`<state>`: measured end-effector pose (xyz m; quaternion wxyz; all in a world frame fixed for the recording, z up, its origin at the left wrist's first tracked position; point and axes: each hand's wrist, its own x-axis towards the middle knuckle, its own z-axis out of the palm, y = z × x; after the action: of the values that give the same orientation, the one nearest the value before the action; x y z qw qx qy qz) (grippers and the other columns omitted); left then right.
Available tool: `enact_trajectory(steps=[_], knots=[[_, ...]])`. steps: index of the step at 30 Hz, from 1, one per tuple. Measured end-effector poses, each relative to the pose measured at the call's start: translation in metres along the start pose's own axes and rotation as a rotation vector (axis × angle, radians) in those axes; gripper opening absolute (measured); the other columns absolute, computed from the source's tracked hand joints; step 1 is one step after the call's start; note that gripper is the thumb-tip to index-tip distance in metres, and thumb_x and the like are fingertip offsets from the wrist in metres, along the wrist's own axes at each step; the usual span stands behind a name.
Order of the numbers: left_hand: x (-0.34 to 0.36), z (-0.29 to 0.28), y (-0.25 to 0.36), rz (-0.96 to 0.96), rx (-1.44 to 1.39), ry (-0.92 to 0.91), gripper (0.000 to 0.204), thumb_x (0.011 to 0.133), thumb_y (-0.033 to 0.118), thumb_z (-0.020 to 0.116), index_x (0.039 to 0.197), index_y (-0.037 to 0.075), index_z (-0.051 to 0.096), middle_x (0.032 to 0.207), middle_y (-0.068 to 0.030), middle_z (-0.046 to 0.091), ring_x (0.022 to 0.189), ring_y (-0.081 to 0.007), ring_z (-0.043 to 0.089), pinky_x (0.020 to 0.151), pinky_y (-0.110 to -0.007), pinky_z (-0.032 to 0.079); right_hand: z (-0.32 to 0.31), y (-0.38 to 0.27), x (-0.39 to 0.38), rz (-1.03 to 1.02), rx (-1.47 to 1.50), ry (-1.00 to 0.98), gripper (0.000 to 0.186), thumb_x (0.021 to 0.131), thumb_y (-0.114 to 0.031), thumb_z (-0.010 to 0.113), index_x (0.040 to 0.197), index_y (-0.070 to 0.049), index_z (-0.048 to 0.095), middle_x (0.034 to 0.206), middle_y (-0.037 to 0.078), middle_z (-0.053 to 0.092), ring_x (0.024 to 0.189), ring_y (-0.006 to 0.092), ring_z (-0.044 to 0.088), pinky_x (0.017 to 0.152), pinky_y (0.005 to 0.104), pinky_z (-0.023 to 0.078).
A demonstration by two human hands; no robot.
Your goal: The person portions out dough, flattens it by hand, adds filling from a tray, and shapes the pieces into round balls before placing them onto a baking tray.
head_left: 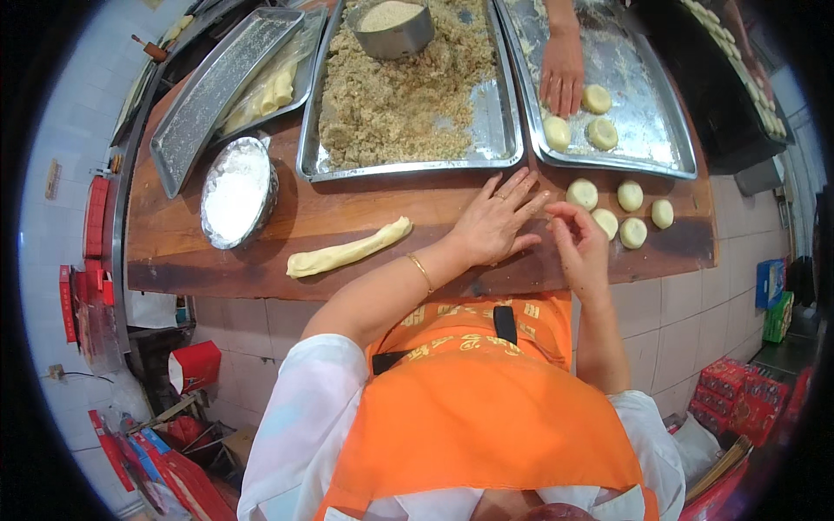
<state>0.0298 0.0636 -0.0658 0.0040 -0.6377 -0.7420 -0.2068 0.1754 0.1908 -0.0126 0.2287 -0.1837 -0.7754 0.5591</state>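
Observation:
My left hand (497, 224) lies on the wooden table with its fingers stretched out, palm down. Close beside its fingertips, my right hand (580, 250) is bent with thumb and fingers drawn together; anything between them is too small to make out. Several round pale dough balls (633, 233) rest on the wood just right of my right hand. A long pale dough roll (347, 248) lies left of my left hand, near the front edge. Past my fingers, a metal tray (643, 161) holds more flattened dough balls (602, 134).
Another person's hand (563, 76) presses down in that right tray. A large tray (417, 168) of crumbly filling (391, 113) with a metal bowl (401, 39) stands at the middle back. Left are a flour bowl (236, 193) and a long floured tray (221, 82) over dough pieces (276, 91).

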Motion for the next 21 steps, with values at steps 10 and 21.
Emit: enact_trajectory(steps=[10,21], knots=[[-0.065,-0.011,0.009,-0.128,-0.027,0.020,0.052,0.090,0.026,0.064,0.135,0.002,0.056,0.128,-0.0169,0.057,0.124,-0.0336,0.052,0.104,-0.047,0.041,0.053,-0.028,0.078,-0.316,-0.306,-0.242,0.022,0.091,0.000,0.062,0.112,-0.001,0.068,0.104,0.018,0.069,0.095,0.0339,0.067,0.082,0.0373,0.053],[-0.099,-0.066,-0.001,-0.532,-1.231,0.277,0.024,0.097,0.012,0.049,0.116,0.001,0.058,0.119,-0.0147,0.064,0.114,-0.0250,0.061,0.100,-0.037,0.048,0.139,0.049,0.264,-0.084,-0.631,-0.146,0.050,0.101,-0.021,0.047,0.144,0.005,0.048,0.145,0.027,0.051,0.136,0.0404,0.048,0.114,0.0443,0.038]])
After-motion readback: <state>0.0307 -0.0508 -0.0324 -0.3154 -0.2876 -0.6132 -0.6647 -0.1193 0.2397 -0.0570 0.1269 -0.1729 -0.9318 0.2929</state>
